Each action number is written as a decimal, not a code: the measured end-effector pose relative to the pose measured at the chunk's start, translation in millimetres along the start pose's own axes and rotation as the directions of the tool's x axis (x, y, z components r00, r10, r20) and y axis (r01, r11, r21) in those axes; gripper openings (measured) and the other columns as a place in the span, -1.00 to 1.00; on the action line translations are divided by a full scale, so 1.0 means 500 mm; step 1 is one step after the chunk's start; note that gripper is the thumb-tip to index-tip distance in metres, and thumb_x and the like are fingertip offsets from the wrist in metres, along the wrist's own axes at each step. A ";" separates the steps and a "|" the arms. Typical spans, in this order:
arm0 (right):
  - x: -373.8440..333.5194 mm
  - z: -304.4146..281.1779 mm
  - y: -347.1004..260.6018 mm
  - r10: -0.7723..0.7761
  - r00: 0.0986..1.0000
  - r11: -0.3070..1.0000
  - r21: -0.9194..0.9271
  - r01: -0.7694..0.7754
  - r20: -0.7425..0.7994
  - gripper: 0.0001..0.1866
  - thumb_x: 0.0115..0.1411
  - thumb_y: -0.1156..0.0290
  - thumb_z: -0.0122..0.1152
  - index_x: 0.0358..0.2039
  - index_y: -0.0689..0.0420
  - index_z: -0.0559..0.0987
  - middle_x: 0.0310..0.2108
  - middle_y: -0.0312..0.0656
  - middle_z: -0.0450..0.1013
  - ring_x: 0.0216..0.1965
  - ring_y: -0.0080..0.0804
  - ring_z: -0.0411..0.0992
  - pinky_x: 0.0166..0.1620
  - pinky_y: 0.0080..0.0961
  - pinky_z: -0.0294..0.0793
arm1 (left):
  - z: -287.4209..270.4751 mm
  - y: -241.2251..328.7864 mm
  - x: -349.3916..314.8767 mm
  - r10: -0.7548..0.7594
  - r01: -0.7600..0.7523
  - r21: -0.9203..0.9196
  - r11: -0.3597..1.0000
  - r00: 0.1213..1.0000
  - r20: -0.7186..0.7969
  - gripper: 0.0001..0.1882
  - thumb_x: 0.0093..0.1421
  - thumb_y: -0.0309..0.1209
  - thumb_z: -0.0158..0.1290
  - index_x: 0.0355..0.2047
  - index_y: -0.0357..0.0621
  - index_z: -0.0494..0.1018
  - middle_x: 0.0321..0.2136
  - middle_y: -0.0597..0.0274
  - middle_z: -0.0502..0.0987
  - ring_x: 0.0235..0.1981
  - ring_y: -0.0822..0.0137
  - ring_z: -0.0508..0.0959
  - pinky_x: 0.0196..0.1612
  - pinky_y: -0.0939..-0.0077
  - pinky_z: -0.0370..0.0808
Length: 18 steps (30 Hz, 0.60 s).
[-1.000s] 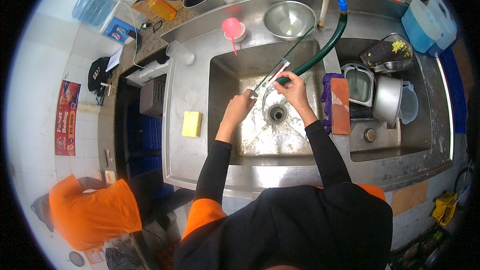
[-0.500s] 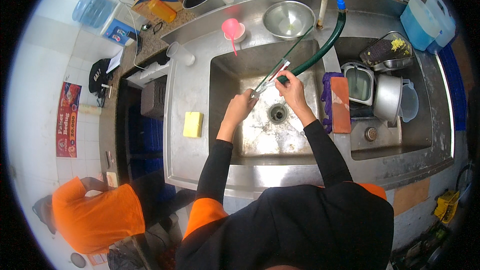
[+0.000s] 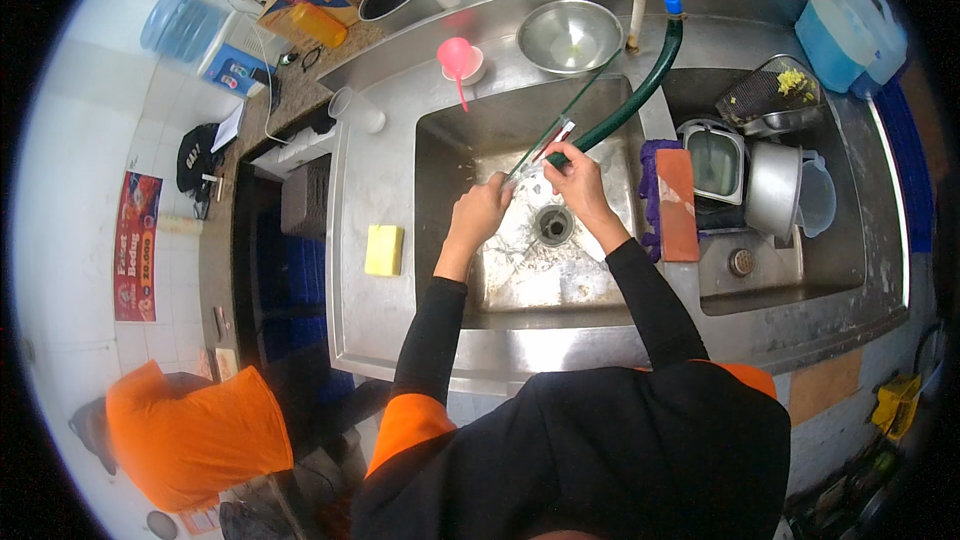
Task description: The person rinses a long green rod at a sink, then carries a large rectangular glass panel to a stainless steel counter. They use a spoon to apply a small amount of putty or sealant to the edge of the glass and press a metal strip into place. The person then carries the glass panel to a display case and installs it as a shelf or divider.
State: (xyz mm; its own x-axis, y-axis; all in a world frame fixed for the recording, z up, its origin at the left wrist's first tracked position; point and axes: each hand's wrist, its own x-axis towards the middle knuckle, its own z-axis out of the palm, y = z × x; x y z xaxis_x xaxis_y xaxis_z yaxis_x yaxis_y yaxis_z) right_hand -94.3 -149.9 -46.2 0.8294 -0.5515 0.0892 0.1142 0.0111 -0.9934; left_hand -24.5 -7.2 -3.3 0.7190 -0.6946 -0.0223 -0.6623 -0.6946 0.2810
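Note:
Over the left sink basin point(image 3: 440, 290), my left hand point(image 3: 474, 217) is closed around the lower end of a long, thin green-edged clear piece point(image 3: 566, 112). It slants up to the right, toward the steel bowl point(image 3: 569, 36); its exact kind is unclear. A small white and red part point(image 3: 562, 133) shows alongside it. My right hand point(image 3: 582, 187) pinches the end of the dark green hose point(image 3: 655, 80), close to the piece. Wet streaks and splashes show around the drain point(image 3: 553, 226) below. The fingertips of my left hand are partly hidden.
A yellow sponge point(image 3: 384, 250) lies left of the basin. A pink ladle point(image 3: 456, 57) rests in a small cup behind. An orange-brown block point(image 3: 677, 205) sits on the divider; pots and containers point(image 3: 774, 190) fill the right basin. A person in orange point(image 3: 200, 430) bends at lower left.
Both hands stay nearly in place, with the slanted piece tilting slightly. More splashes show around the drain. The view has shifted a little.

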 end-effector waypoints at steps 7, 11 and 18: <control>-0.005 -0.012 0.019 -0.018 1.000 0.999 -0.040 0.018 0.020 -0.82 -0.09 0.44 0.11 -0.41 0.16 0.40 -0.78 -0.31 0.28 -0.76 -0.65 0.24 -0.66 -0.68 0.21 | 0.004 0.008 -0.005 -0.103 0.106 0.071 0.992 0.994 -0.044 -0.74 0.05 -0.20 -0.17 -0.38 -0.11 0.29 -0.61 -0.03 0.43 -0.54 -0.03 0.44 -0.50 0.16 0.36; 0.009 -0.014 0.040 -0.007 1.000 1.000 -0.016 0.007 0.030 -0.83 -0.09 0.43 0.12 -0.43 0.15 0.40 -0.79 -0.30 0.27 -0.76 -0.63 0.25 -0.65 -0.67 0.21 | 0.005 -0.002 -0.018 -0.046 0.046 -0.006 0.999 0.995 -0.091 -0.77 0.00 -0.22 -0.10 -0.43 -0.12 0.30 -0.62 0.01 0.44 -0.54 -0.02 0.44 -0.50 0.17 0.36; 0.014 -0.008 0.020 0.017 1.000 0.998 -0.057 -0.016 0.023 -0.83 -0.10 0.41 0.13 -0.45 0.13 0.40 -0.83 -0.30 0.25 -0.79 -0.62 0.25 -0.66 -0.67 0.20 | 0.004 -0.036 -0.032 -0.012 0.015 0.046 0.999 0.998 -0.063 -0.77 -0.02 -0.22 -0.05 -0.51 -0.13 0.30 -0.65 0.01 0.42 -0.56 -0.02 0.43 -0.55 0.19 0.35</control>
State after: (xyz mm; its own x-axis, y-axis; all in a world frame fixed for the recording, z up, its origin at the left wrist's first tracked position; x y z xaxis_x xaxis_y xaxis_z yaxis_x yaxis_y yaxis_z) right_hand -89.7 -156.9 -55.6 0.8437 -0.5317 0.0737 0.0696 -0.0278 -0.9972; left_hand -24.6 15.9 -10.0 0.7391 -0.6726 0.0351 -0.6601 -0.7131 0.2361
